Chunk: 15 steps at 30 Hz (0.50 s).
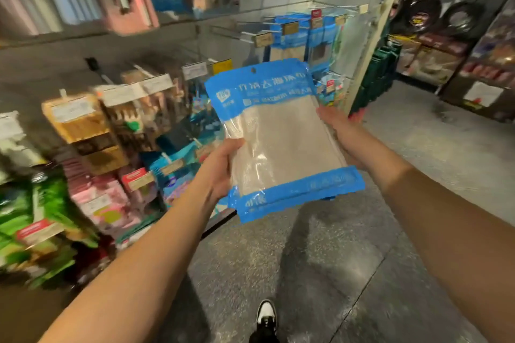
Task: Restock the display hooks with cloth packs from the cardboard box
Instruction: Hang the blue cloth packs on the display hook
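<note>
I hold a cloth pack (281,139) upright in front of me; it has a blue plastic top and bottom and a clear window showing grey cloth. My left hand (220,167) grips its left edge with the thumb on the front. My right hand (338,133) holds the right edge from behind, fingers mostly hidden by the pack. Beyond it, display hooks (250,33) stick out from the wall, and matching blue packs (295,36) hang on the hooks to the right. The cardboard box is not in view.
The wall at left carries hanging goods: brown packs (75,120), pink packs (103,198), green packs (25,211). A white post (370,44) ends the display. Shelves with pans (457,19) stand across the grey floor aisle. My shoe (266,315) is below.
</note>
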Motion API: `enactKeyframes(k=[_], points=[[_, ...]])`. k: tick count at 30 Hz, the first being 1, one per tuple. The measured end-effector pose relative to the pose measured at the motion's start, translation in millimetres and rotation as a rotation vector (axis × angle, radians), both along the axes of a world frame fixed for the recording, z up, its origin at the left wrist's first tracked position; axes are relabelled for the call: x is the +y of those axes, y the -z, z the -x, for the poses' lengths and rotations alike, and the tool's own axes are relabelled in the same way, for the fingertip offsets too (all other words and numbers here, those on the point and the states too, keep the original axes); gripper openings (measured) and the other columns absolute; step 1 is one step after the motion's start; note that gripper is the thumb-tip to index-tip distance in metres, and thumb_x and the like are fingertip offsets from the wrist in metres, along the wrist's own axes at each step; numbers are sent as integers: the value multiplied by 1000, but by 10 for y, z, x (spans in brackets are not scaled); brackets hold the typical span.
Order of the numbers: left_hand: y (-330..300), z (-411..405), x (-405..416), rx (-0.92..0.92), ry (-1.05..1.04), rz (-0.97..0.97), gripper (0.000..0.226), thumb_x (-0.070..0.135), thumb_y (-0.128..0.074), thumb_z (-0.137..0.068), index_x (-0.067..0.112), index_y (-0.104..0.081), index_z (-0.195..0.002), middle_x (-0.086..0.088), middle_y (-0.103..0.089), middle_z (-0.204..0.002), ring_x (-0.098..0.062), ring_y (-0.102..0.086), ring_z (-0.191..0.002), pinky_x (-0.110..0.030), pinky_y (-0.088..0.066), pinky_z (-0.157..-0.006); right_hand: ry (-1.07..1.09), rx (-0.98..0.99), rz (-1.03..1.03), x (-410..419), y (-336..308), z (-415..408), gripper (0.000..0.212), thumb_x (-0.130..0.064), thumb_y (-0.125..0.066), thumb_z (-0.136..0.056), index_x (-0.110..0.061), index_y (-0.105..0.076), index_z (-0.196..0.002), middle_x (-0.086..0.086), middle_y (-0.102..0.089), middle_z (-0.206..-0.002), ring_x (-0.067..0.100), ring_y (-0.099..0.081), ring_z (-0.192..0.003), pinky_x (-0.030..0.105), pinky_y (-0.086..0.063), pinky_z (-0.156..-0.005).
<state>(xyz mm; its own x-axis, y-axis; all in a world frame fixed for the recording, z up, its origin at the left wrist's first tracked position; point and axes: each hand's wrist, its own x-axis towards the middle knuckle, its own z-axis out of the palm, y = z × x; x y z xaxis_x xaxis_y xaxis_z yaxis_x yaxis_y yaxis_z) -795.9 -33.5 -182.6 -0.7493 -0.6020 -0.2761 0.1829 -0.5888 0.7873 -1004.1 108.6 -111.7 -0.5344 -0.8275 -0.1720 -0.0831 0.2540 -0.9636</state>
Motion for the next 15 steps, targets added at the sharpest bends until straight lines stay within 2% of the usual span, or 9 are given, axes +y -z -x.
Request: enactKeyframes(k=[3,4,6,7,9,11,12,13,15], points=[[31,676,-326,-38,61,74,28,19,-64,-85,6,-67,-109,-10,-72,-91,-23,-72,-79,-42,-58,-82,0,-306,23,-239,156,639,39,-51,-57,-90,-24,-68,-116,1,-75,-109,17,-72,-97,38,-54,-87],[8,872,-412,-45,81,83,19,17,-60,-91,8,-67,-107,-9,-73,-88,-22,-72,-76,-41,-58,-79,47,-376,21,-320,180,848,34,-48,-57,-91,-24,-71,-108,1,-76,-103,18,-73,-91,36,-57,-79],[-33,1250,-565,-65,129,103,18,12,-58,-94,10,-64,-111,-7,-74,-88,-20,-73,-75,-37,-61,-70,97,-450,46,-434,216,1218,26,-41,-55,-96,-22,-72,-101,1,-77,-95,17,-74,-82,33,-60,-65],[-33,1436,-640,-72,158,118,26,11,-61,-92,11,-62,-117,-7,-75,-90,-20,-74,-76,-35,-61,-68,92,-440,63,-485,243,1409,24,-37,-54,-98,-21,-71,-103,2,-77,-97,18,-74,-85,33,-61,-66],[-37,1768,-748,-92,217,148,38,9,-64,-90,14,-58,-127,-4,-77,-96,-19,-74,-83,-37,-60,-75,80,-355,89,-576,344,1796,25,-33,-58,-97,-23,-66,-118,7,-73,-113,25,-71,-102,40,-58,-84],[-6,2067,-863,-125,256,187,44,10,-67,-88,16,-59,-130,-4,-76,-107,-20,-73,-95,-37,-57,-86,92,-262,99,-631,478,2142,43,-33,-68,-91,-23,-57,-131,12,-69,-122,33,-67,-110,49,-53,-94],[-6,2207,-909,-141,280,204,44,13,-70,-86,16,-61,-128,-4,-75,-111,-20,-72,-98,-35,-56,-86,125,-259,94,-655,531,2296,56,-34,-73,-86,-22,-52,-136,13,-68,-123,36,-66,-111,53,-52,-95],[-9,2344,-958,-152,304,203,38,17,-70,-86,15,-64,-123,-3,-76,-108,-19,-72,-95,-29,-56,-81,147,-266,99,-683,588,2437,64,-34,-76,-83,-20,-48,-139,14,-67,-123,38,-66,-111,56,-52,-95],[-8,2627,-1041,-165,324,155,25,30,-64,-90,17,-68,-111,1,-76,-93,-13,-71,-78,-22,-55,-61,172,-275,121,-757,708,2719,64,-32,-76,-84,-19,-47,-138,13,-65,-126,37,-64,-113,59,-51,-96]])
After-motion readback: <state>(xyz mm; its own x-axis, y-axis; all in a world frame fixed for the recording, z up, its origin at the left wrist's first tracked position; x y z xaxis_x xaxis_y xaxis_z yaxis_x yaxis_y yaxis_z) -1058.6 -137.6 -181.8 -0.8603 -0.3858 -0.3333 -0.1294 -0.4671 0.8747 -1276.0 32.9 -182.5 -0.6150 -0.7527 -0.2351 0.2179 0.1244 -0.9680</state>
